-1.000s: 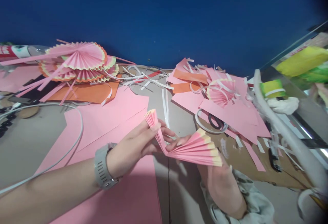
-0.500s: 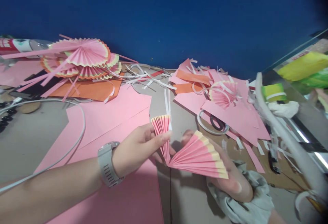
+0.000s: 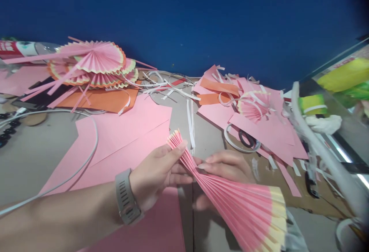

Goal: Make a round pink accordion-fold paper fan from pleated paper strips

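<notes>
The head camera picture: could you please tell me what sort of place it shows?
Probably a paper-craft table: a pleated pink fan is held over it, pink sheets lie on it, and more pleated fans are piled near the back.

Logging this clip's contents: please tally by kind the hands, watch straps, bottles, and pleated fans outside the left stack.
Hands (left hand, right hand): 2
Watch strap: 1
Bottle: 1
Pleated fans (held fan, fan lying at right): 2
Total: 6
</notes>
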Motion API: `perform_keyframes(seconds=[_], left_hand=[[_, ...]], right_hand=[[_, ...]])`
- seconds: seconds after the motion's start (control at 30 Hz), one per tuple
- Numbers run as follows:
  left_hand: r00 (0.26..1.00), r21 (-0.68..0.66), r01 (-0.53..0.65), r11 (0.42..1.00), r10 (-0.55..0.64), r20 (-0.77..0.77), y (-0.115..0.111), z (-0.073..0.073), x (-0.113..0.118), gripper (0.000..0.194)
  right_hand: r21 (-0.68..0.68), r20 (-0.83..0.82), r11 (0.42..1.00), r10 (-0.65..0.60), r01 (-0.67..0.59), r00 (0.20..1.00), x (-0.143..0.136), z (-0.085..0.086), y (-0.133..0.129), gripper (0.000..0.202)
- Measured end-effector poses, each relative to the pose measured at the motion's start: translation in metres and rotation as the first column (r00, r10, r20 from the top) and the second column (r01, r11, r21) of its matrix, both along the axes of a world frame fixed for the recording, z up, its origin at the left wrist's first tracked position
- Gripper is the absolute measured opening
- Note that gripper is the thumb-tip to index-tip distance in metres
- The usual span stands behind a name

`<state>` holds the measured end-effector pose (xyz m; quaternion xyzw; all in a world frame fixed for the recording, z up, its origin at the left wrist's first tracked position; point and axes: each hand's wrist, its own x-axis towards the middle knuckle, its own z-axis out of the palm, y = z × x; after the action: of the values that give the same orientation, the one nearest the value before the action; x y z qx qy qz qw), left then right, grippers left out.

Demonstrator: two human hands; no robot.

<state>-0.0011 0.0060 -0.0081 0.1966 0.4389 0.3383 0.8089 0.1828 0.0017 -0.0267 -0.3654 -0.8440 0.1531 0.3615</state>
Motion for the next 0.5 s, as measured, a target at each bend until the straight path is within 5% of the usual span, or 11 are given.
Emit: perform_keyframes(seconds=[0.17, 0.3, 0.5], left_hand=[[0.999, 0.027, 0.032, 0.999, -0.031, -0.025, -0.008, 0.001, 0.004, 0.037], [0.999, 0.067, 0.053, 0.996, -0.052, -0.017, -0.008, 0.000, 0.003, 0.039], [0.997, 0.126, 0.079, 0.989, -0.081, 0.005, -0.006, 0.003, 0.003, 0.032]], right_hand=[[0.044, -0.100, 0.998, -0.035, 0.040, 0.994, 0.000, 0.000, -0.001, 0.022], [-0.131, -0.229, 0.979, -0.186, 0.158, 0.955, -0.008, 0.000, -0.008, 0.021], [-0.165, -0.194, 0.967, -0.227, 0.196, 0.954, -0.011, 0.007, -0.013, 0.019]])
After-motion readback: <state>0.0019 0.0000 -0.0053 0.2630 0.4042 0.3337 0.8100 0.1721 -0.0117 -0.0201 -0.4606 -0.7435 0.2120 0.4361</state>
